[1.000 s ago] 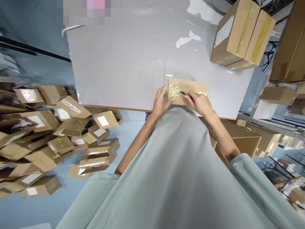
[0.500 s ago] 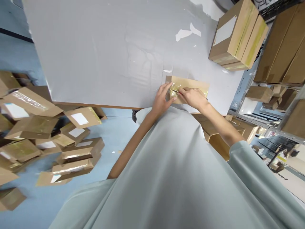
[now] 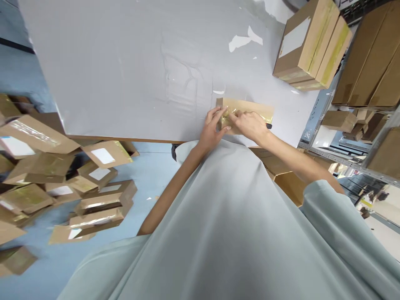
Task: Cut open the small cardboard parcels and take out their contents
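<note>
At table edge [image 3: 140,140], left hand [image 3: 211,130] spread on taped cardboard box [image 3: 250,107]; right hand [image 3: 251,125] curled around utility knife [image 3: 268,126]; carton label [image 3: 294,37] unreadable.

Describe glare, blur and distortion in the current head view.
Head view: small bright glints on the shiny tape along the small box; head view, left edge: floor cartons look soft and stretched; head view, right: shelving slants, probably wide-lens distortion.
</note>
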`<state>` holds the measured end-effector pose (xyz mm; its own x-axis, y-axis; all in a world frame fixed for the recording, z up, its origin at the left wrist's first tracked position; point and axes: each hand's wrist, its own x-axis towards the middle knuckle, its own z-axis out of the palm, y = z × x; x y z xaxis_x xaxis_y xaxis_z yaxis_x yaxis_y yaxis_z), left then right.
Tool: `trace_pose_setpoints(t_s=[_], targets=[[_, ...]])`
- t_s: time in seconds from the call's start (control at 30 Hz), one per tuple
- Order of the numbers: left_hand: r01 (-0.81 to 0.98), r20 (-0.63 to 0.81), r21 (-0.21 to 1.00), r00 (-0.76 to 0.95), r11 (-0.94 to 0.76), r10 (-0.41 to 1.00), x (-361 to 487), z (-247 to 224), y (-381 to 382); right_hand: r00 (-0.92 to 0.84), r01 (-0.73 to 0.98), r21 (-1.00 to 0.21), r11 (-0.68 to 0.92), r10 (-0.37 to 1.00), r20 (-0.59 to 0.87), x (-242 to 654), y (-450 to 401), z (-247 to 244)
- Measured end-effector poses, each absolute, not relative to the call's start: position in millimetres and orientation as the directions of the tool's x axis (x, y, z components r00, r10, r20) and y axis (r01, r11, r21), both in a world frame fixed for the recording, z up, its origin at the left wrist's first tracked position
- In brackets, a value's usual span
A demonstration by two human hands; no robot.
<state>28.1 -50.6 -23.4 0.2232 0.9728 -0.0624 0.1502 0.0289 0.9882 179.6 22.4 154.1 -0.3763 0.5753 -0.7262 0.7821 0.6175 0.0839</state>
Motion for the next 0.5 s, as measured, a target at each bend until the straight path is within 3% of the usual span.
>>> trace_pose_setpoints(t_s=[0.2, 0.5], targets=[[0.176, -0.087, 0.983, 0.241, 0.045, 0.967, 25, -26, -46, -0.454, 0.737, 0.048, 0.675, 0.546, -0.704, 186, 23, 153], [0.206, -0.119, 0.976, 0.224, 0.073, 0.967, 31, -24, -50, -0.453, 0.778, 0.026, 0.628, 0.588, -0.670, 221, 20, 150]])
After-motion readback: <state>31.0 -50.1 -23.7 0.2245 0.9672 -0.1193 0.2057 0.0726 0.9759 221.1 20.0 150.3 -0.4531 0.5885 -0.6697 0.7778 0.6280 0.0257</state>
